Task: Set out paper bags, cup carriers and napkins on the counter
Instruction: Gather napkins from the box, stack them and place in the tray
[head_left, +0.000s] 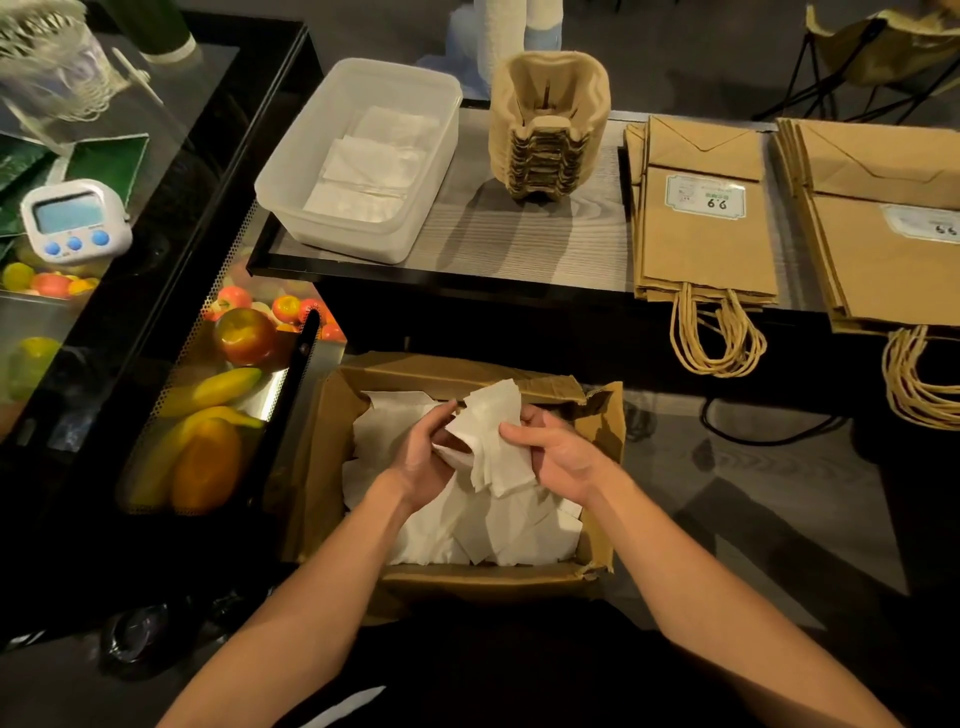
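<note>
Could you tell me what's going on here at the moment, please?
A person's left hand and right hand grip a bunch of white napkins above a cardboard box of more. On the counter, a plastic tub holds some napkins, beside stacked cup carriers and two piles of paper bags.

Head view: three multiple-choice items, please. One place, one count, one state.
1. The cup carriers stand: A) between the plastic tub and the paper bags; B) inside that tub; C) on top of those bags.
2. Paper-bag piles on the counter: A) one; B) two; C) four.
3. The left hand and right hand: A) hang idle; B) grip a bundle of napkins; C) lift the tub.
Key: 1A, tub on their left, bags on their right. 2B, two piles lie side by side. 3B, fingers of both curl round the bundle.
</note>
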